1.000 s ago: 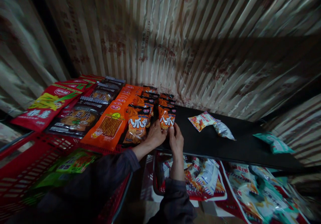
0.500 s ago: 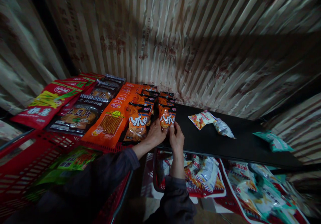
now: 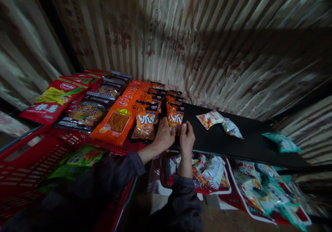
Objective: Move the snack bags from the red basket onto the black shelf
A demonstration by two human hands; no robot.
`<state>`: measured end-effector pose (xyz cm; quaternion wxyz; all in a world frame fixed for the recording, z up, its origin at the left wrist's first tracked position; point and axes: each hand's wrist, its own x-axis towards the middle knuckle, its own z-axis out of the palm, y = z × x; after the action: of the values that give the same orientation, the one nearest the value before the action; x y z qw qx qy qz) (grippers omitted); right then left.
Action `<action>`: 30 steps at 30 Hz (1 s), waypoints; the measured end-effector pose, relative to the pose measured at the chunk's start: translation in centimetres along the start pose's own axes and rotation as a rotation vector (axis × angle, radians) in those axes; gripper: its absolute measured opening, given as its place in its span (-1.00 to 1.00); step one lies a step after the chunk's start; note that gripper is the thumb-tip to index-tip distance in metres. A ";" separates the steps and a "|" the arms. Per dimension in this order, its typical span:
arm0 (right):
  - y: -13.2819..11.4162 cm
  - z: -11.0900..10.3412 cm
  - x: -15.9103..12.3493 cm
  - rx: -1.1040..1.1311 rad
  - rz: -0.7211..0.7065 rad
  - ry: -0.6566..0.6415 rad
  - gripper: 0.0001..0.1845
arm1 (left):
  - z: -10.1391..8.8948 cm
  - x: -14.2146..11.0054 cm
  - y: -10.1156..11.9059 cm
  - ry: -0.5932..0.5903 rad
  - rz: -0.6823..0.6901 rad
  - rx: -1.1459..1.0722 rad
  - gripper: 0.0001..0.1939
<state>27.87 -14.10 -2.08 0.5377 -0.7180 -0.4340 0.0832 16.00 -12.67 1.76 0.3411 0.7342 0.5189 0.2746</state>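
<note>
A small orange snack bag [image 3: 174,115] with a black top leans at the front of a short row on the black shelf [image 3: 199,138]. My left hand [image 3: 164,135] lies against its lower left edge, fingers stretched upward and thumb apart. On the bag's right side, my right hand [image 3: 187,136] is raised with its fingers loosely apart, slightly off the bag. Just left of my left hand stands a matching orange bag [image 3: 145,123], with similar ones behind it. The lower edge of the bag between my hands is partly hidden.
Leftward lie long orange stick-snack bags [image 3: 116,123], dark chip bags [image 3: 84,112] and red bags [image 3: 55,98]. White-and-red packets [image 3: 211,118] and a teal packet [image 3: 282,142] rest rightward. Below are a red basket [image 3: 23,155] and filled baskets [image 3: 229,180]. A striped sheet [image 3: 166,34] hangs behind.
My right hand has come off the bag and moved slightly right. My left hand stays at the bag's lower left. The view has shifted a little.
</note>
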 end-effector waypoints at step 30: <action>-6.2 5.3 -8.8 0.079 -0.337 -0.242 -0.55 | -3.9 -5.9 -10.1 0.321 0.116 0.173 -0.34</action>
<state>16.06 -16.41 -2.04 0.5159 -0.5983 -0.6058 0.0947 5.39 -15.12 -4.03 0.1729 0.7362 0.5451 0.3618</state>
